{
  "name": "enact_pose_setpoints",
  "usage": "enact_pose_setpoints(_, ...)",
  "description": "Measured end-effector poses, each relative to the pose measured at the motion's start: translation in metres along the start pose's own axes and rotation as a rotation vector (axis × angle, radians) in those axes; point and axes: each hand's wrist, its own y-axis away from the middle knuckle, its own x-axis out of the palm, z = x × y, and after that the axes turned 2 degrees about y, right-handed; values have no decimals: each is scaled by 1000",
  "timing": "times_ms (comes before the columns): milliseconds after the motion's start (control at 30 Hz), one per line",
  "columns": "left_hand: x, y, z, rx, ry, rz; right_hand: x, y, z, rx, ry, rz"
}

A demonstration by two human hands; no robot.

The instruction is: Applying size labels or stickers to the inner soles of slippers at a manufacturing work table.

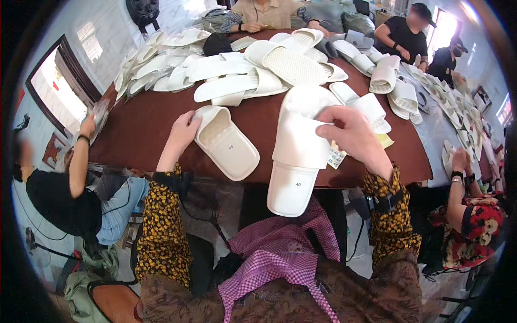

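A white slipper [299, 156] is held by the right hand [353, 134], whose fingers [326, 131] are closed on the slipper's right edge at the strap; the slipper lies to the left of and below that hand, its heel end hanging over the near edge of the brown table [140, 129] and its toe end resting on the tabletop. A small paper tag [336, 157] shows just below the right hand, beside the slipper's edge.

A second white slipper [226, 142] lies sole-up and tilted on the table to the left, well apart from the first. It is touched at its upper left end by the left hand [183, 132]; the fingers are curled against that end, but whether it is truly gripped cannot be told.

Beyond both, a pile of white slippers [258, 67] is spread over the far half of the table, and more slippers [452, 102] run along the right side. A pink checked cloth [280, 253] lies on the lap below. Other people are seated round the table: one at the left [64, 199], one at the right [474, 220], and others at the far end.
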Motion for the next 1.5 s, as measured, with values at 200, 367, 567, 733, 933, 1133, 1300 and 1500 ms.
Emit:
enact_pose_setpoints(200, -6, 37, -9, -90, 58, 51, -25, 41, -17, 169, -466, -339)
enact_pose_setpoints(367, 1, 92, -31, -138, 155, -5, -5, 56, -39, 349, -613, -415)
enact_pose_setpoints(567, 11, 134, -44, -152, 272, -46, 24, 84, -38, 380, -585, -319)
enact_pose_setpoints(733, 17, 138, -42, -180, 235, -99, 25, 103, -31, 397, -666, -350)
enact_pose_setpoints(933, 19, 141, -56, -227, 380, -112, 37, 131, -22, 440, -624, -308)
enact_pose_setpoints(1133, 29, 149, -88, -132, 391, -181, 64, 138, -22, 461, -548, -192)
enact_pose_setpoints(1300, 38, 151, -99, 30, 241, -175, 91, 128, -18, 419, -749, -92)
enact_pose_setpoints(1500, 44, 150, -90, 41, 155, -245, 111, 115, -17, 399, -790, -38)
